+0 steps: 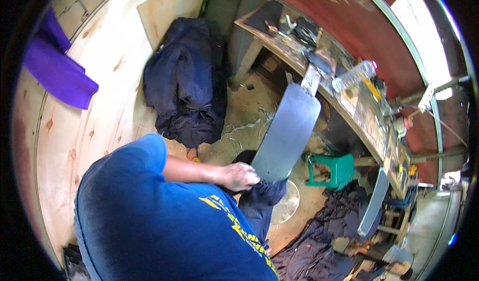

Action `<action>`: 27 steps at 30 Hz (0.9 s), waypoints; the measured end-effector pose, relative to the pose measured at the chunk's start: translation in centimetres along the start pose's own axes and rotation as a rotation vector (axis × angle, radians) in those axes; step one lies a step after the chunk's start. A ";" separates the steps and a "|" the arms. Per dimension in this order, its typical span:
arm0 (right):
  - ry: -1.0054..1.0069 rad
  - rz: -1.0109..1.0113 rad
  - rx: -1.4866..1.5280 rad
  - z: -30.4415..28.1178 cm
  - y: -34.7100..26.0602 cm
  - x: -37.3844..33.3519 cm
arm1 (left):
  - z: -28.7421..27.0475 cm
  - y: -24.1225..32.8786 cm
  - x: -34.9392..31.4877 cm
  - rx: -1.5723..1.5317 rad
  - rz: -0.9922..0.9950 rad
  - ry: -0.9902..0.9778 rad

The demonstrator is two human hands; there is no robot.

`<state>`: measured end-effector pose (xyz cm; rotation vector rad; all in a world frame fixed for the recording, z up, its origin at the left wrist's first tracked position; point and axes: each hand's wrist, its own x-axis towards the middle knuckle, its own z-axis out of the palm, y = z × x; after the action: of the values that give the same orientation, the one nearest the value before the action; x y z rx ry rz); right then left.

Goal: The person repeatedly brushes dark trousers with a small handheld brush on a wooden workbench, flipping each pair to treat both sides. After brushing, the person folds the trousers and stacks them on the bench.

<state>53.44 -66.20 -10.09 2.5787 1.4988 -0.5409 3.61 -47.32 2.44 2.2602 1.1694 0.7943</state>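
A long grey padded board [287,131], rounded at its corners, juts from the workbench toward me. Dark navy cloth [267,193], perhaps a trouser leg or sleeve, is bunched around its near end. My left hand [239,176] grips this cloth beside the board's left corner, fingers closed, with dark smudges on the skin. My right hand cannot be made out; my blue shirt covers that side. A small patch of skin at the shirt's lower right edge is too little to identify.
The wooden workbench [349,112] curves along the right, holding a clear plastic bottle [354,76] and tools. Below it stands a green stool [329,171]. Dark garments lie heaped by the left wall [184,81] and on the floor [319,236]. Another grey board [374,203] projects at right.
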 end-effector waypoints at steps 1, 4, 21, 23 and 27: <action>0.022 -0.011 -0.042 0.2 -0.3 1.9 | 0.3 0.2 -2.5 -0.005 0.095 0.053; -0.042 0.005 -0.129 0.8 -1.1 6.8 | -0.1 -1.4 -10.4 -0.095 -0.530 -0.084; 0.305 -0.739 0.012 -17.9 -56.0 12.7 | -5.5 -13.5 -19.7 -0.249 -0.850 -0.029; 0.356 -0.580 -0.207 -18.8 -58.4 10.8 | -7.0 -15.2 -18.7 -0.294 -0.805 0.084; 0.232 -0.972 0.347 -16.4 -58.6 2.2 | -9.4 -17.1 -15.1 -0.347 -0.931 0.141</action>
<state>8.21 -30.37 9.20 1.9765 2.9522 -0.6181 -19.53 -49.71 -5.84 1.1736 1.7580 0.6825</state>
